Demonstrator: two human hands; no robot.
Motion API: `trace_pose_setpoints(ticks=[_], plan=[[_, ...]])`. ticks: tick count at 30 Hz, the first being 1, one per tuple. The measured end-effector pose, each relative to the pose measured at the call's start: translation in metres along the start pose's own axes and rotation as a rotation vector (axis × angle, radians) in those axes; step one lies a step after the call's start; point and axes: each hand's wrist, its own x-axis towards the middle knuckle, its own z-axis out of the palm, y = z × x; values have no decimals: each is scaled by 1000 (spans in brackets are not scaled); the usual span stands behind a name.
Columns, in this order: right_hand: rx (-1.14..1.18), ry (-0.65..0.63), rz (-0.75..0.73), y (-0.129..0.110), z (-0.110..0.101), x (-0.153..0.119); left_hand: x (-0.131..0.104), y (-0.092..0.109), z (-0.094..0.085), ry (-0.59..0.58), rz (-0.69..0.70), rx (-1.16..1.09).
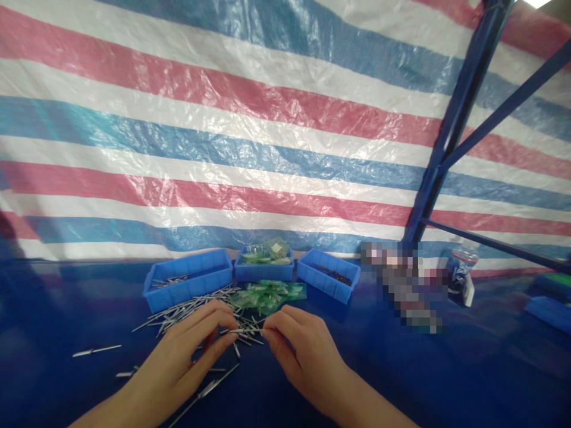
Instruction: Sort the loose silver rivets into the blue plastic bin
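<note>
From my remote station I see the left hand [190, 343] and right hand [308, 343] pinching opposite ends of a thin metal rod [248, 330], apparently for steadiness, beside a loose rod pile [195, 305] placed, presumably, within easy reach.

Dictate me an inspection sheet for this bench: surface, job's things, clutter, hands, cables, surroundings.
Surface: blue table, with loose rods at the left.
Job's things: thin rod between the hands; rod pile in front of the left bin, which also holds rods; green pieces in front of the middle bin, with more inside; right bin holds dark pieces, too small to identify.
Clutter: clear container at the right; a pixelated patch beside it hides what lies there.
Hands: left hand and right hand both pinch the thin rod.
Cables: nothing seen.
Surroundings: striped sheet behind; blue frame at the right.
</note>
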Motion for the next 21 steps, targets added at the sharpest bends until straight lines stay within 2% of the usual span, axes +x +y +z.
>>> trace_pose_setpoints(ticks=[3,9,14,21], plan=[[25,-1,-2,-1,0,0,1,0,-1,5,44,-19],[62,-65,8,-2,1,-1,2,-2,-1,-9,45,-27],[104,-29,-1,-1,-2,1,2,1,-2,-37,41,-24],[144,-141,48,2,0,0,2,0,-2,69,66,-1]])
